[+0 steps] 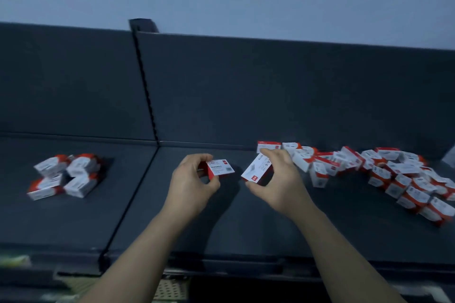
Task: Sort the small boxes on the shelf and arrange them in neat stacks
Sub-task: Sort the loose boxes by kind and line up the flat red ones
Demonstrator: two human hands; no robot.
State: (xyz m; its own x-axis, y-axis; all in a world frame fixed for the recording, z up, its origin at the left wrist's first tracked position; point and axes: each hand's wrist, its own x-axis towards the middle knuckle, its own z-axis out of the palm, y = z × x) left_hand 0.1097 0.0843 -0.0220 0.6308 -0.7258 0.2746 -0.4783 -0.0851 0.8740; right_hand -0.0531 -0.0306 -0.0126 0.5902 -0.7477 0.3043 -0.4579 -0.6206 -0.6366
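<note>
left hand (pixel 194 179): pinching one small box (pixel 219 167) above the shelf (pixel 246 224), label up, long axis roughly left-right
right hand (pixel 275 179): gripping a second box (pixel 257 171), tilted, long axis running diagonally
risk: honestly the loose pile (pixel 381 172) beside it could scatter if bumped
stacks (pixel 65 174): far left, kinda skewed already

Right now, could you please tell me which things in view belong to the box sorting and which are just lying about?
Part of the job: left hand gripping a small box; right hand gripping a second box; loose pile at right; stacked group at left; shelf.
Just lying about: perforated panel below the shelf; blurred greenish item, lower left.
</note>
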